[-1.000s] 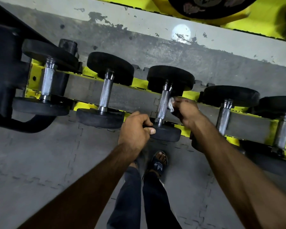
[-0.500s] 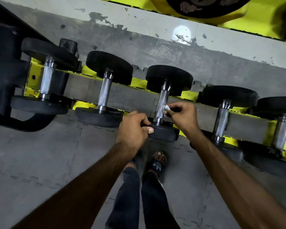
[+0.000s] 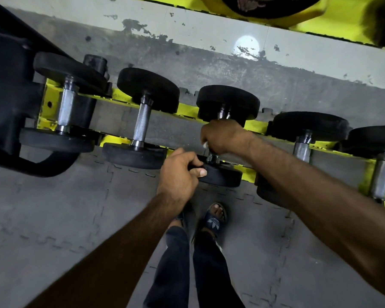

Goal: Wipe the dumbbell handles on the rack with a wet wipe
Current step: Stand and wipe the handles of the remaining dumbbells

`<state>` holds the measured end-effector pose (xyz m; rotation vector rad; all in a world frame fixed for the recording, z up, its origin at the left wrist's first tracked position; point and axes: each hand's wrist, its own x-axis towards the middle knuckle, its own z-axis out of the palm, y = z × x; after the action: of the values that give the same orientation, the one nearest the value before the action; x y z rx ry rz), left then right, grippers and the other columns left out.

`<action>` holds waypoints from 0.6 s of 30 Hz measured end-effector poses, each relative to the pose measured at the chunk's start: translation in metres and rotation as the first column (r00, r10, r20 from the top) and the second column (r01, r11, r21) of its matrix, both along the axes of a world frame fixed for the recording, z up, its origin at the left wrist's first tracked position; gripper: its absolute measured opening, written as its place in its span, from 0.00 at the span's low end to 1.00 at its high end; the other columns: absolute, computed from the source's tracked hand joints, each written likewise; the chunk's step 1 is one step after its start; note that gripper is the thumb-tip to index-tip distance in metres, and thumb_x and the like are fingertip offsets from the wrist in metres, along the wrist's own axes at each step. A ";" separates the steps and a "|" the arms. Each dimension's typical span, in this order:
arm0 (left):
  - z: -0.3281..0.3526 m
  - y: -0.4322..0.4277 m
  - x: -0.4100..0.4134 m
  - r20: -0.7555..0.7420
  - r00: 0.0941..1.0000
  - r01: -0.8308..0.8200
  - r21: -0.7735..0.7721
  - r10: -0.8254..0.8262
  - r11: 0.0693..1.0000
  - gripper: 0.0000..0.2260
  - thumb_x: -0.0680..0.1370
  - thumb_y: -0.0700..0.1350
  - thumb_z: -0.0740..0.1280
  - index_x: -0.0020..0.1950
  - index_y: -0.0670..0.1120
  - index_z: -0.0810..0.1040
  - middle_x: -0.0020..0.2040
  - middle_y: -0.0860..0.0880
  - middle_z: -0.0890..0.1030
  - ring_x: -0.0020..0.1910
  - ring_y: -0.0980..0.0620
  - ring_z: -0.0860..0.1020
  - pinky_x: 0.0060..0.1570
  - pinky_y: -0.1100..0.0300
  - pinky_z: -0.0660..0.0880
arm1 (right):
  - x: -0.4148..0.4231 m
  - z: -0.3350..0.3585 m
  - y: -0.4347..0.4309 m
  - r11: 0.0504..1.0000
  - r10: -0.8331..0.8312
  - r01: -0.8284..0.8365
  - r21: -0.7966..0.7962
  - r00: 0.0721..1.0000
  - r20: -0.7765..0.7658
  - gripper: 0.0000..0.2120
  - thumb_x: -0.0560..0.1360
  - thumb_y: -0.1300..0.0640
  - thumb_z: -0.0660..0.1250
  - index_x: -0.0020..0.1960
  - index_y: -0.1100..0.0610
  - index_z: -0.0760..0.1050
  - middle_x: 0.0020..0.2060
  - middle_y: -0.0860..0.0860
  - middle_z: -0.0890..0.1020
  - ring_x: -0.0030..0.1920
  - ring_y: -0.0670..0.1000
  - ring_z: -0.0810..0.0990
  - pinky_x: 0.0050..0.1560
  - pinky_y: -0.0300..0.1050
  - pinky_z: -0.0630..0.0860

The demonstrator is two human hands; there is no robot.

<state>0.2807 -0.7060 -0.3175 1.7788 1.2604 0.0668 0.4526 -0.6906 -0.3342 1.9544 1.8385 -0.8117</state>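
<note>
Five dumbbells: they lie in a row across the middle of the frame, on one yellow rack (image 3: 188,111)
Ends: each dumbbell has two round, flat, black ends that look dull
Handles: shiny silver metal bars; the second handle from the left (image 3: 142,122) is rough with tiny criss-cross lines
Third dumbbell (image 3: 228,101): the one in the centre, with both hands on it
Right hand (image 3: 222,136): curled tight round the handle of this dumbbell, hiding most of it
Wet wipe (image 3: 205,145): one small white bit peeks out under the right hand, against the handle
Left hand (image 3: 178,174): fingers and thumb grip the rim of the near black end (image 3: 222,174)
Floor (image 3: 53,207): grey mats that join like puzzle pieces
Lower centre: two legs in dark trousers and one dark sandal (image 3: 215,215) with a white mark
</note>
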 end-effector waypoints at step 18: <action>-0.004 0.002 -0.003 0.019 1.000 0.022 0.023 -0.022 0.999 0.09 0.71 0.37 0.77 0.37 0.47 0.79 0.43 0.50 0.77 0.43 0.52 0.78 0.47 0.51 0.79 | -0.005 -0.037 -0.062 -0.019 -0.700 0.815 -0.579 -0.424 -0.575 0.15 0.73 0.75 0.58 0.42 0.62 0.81 0.28 0.50 0.82 0.29 0.48 0.78 0.30 0.37 0.76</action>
<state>0.2778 -0.7039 -0.3217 1.8074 1.2308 0.0861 0.4475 -0.7527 -0.3710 3.2281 -0.2255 -2.4804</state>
